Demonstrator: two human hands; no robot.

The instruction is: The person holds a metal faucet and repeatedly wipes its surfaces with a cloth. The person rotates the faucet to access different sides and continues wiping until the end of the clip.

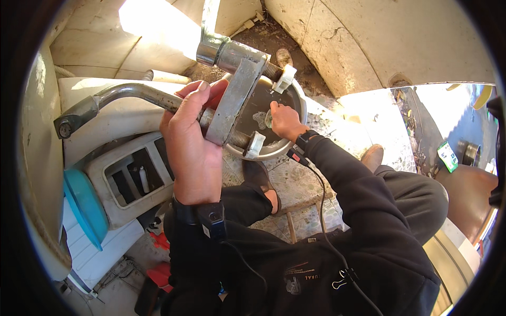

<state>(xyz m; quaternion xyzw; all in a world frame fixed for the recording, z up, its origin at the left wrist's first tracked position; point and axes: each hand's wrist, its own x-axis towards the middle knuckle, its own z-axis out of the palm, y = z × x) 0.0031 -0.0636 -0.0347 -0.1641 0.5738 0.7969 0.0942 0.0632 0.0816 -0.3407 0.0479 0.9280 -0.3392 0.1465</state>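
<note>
A worn metal mixer tap (236, 103) is held up before me by my left hand (194, 158). The fingers and thumb wrap the base of its curved spout (136, 91). Two threaded shanks stick out from the tap's bar, each carrying a white plastic nut (255, 145). Behind and below it is a round metal basin (301, 104) of murky water with a patch of foam (259, 119). Over the basin, my right hand (287, 121) is closed around a small pale green thing, mostly hidden by the fingers; what it is I cannot tell.
A cable runs along my right sleeve from a device (296, 157) at the wrist. On the left are a turquoise basin (85, 205) and a plastic frame (97, 173) with openings. My shoe (257, 173) rests on patterned tiles near a wooden frame (291, 225). Pale panels enclose the far side.
</note>
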